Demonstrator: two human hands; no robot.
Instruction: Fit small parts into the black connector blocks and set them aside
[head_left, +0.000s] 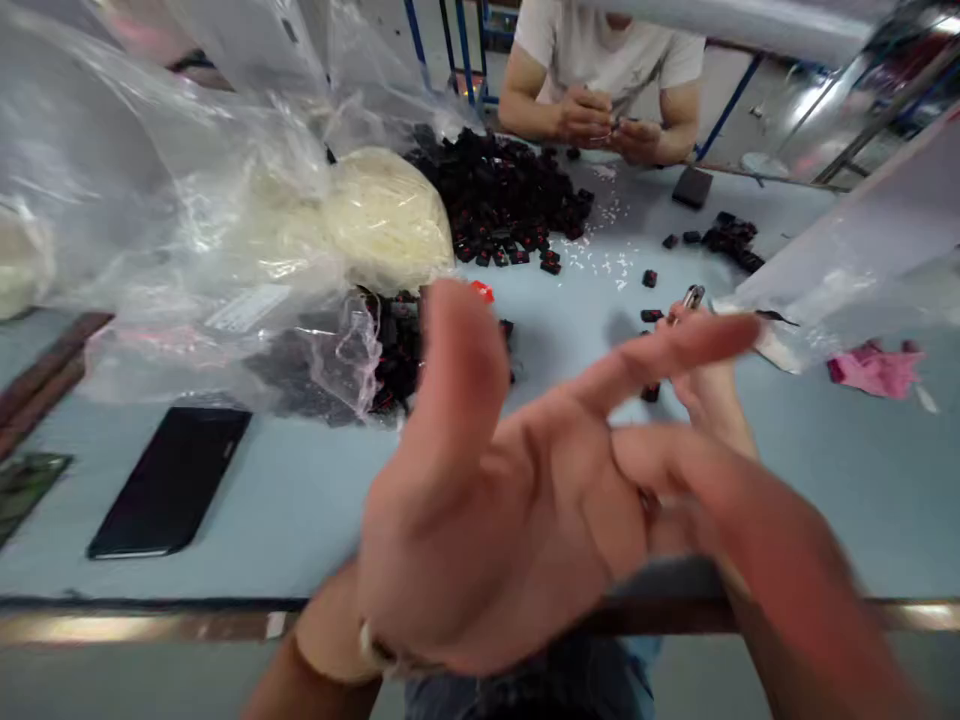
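Note:
My left hand (510, 530) fills the near middle, palm towards me. Its thumb points up, its index finger stretches right, and another finger reaches towards the camera, blurred. No held object shows in that palm. Behind it, partly hidden, my right hand (705, 375) is closed around a small shiny metal piece (694, 296), whose kind I cannot make out. Several small black plastic parts (651, 316) with red marks lie just beside the right hand. More of them spill from a clear plastic bag (322, 365) left of my left thumb.
A large heap of black parts (502, 190) and a bag of cream-coloured pieces (386, 215) lie beyond. Tiny white bits (600, 250) are scattered mid-table. A black phone (172, 480) lies left, a pink cloth item (874, 368) right. Across the table, a person's hands (607, 125) hold something small.

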